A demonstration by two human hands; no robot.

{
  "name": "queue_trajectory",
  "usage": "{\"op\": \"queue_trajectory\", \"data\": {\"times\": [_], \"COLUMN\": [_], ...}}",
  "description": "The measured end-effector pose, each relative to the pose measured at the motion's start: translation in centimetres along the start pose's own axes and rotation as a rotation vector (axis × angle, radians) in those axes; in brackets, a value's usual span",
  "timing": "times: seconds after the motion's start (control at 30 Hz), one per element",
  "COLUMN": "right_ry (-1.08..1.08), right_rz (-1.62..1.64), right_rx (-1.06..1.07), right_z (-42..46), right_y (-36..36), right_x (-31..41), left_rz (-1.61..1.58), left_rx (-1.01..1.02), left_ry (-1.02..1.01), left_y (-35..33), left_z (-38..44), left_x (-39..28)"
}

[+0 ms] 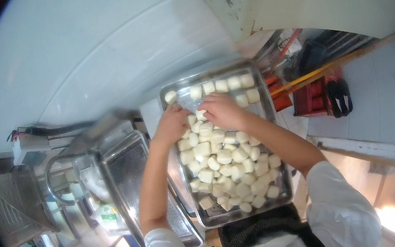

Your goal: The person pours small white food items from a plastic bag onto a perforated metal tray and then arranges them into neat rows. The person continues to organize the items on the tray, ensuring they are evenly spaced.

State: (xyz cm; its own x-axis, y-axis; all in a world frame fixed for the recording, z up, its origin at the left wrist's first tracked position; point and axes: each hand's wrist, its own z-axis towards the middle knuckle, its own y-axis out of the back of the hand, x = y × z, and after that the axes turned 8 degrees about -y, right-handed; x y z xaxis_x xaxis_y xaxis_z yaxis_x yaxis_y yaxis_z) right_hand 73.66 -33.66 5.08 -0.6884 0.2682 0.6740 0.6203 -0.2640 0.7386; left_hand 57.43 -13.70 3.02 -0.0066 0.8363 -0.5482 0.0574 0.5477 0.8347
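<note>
A deep steel tray (284,172) lies before me, its near part heaped with short, white, rounded food pieces (226,156), perhaps dough. At the far end, several pieces (221,86) stand side by side in a row, with two more (248,98) below its right end. One single piece (171,97) sits at the far left corner. My right hand (224,109) has its thumb and fingers around a white piece (201,114). Beside it, my left hand (173,125) rests at the tray's left side, fingers curled over the heap's edge; whether it grips a piece is hidden.
Left of the tray stands a perforated steel tray (131,172), with a curved metal pipe (51,181) beyond it. A white wall (154,45) rises behind. On the right are a red crate (310,100) and a yellow-edged shelf (313,73).
</note>
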Motion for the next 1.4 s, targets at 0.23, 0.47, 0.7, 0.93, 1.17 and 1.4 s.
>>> {"op": "queue_trajectory", "data": {"times": [0.23, 0.47, 0.7, 0.93, 1.17, 1.4], "right_ry": [0.019, 0.013, -0.028, 0.076, 0.156, 0.08], "right_rz": [-0.149, -0.261, -0.24, -0.1, -0.119, -0.205], "right_rx": [-0.028, 0.183, 0.216, 0.15, 0.396, 0.236], "right_z": [8.3, 12.5, 12.9, 11.6, 11.1, 11.9], "right_y": [-4.2, -5.9, -6.8, -6.1, -5.2, -6.0], "right_x": [-1.2, 1.0, 1.3, 1.2, 1.1, 1.4], "left_rz": [0.117, -0.076, -0.222, -0.269, -0.116, -0.137], "left_rx": [-0.086, -0.246, -0.127, -0.131, -0.271, -0.472], "left_ry": [0.018, -0.121, -0.058, 0.095, 0.204, 0.267], "left_y": [-0.4, -2.1, -4.2, -4.8, -1.4, 0.1], "left_z": [-1.0, -3.0, -4.9, -6.3, -5.0, -3.9], "left_x": [-1.6, -1.5, -4.4, -8.0, -6.7, -3.6]}}
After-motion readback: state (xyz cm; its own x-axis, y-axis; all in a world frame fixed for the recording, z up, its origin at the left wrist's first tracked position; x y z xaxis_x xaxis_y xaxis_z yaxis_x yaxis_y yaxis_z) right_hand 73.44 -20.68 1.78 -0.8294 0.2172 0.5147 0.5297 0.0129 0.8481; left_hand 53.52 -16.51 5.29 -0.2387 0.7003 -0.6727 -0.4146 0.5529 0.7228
